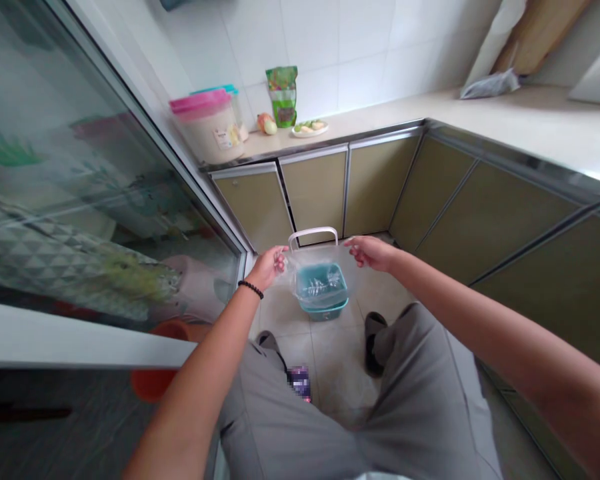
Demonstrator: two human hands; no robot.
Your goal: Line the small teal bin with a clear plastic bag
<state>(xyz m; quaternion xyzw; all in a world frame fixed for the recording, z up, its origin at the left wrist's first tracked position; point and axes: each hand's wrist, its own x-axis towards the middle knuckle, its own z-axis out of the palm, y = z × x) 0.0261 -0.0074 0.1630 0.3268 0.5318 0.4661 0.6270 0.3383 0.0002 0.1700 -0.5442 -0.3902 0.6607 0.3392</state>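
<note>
Pinching opposite edges of a clear bag (316,267), both hands: left hand (269,265) clenched on the left rim, right hand (371,252) clenched on the right rim, mouth stretched wide between them. Held out in front at arm's length, over a teal bin (323,293) with a white handle (313,235) raised upright behind it. Bin on the tiled floor (330,360), in the corner by the cabinets (313,193), ahead of the feet.

Thin film, so likely to slip from a fingertip pinch if pulled too taut; likely to tear at the rim for the same reason. Could sag and fold shut if the hands drift together. Could snag on the raised handle if lowered crooked. Hard to tell how far the bag hangs into the bin, being see-through.

Mouth facing up, body hanging down toward the bin. Stretched rim running left to right, across the bin's long side as far as can be judged.

On the table (430,110) well beyond: a pink-lidded tub (209,127), a green pouch (283,95), a small plate (310,127).
</note>
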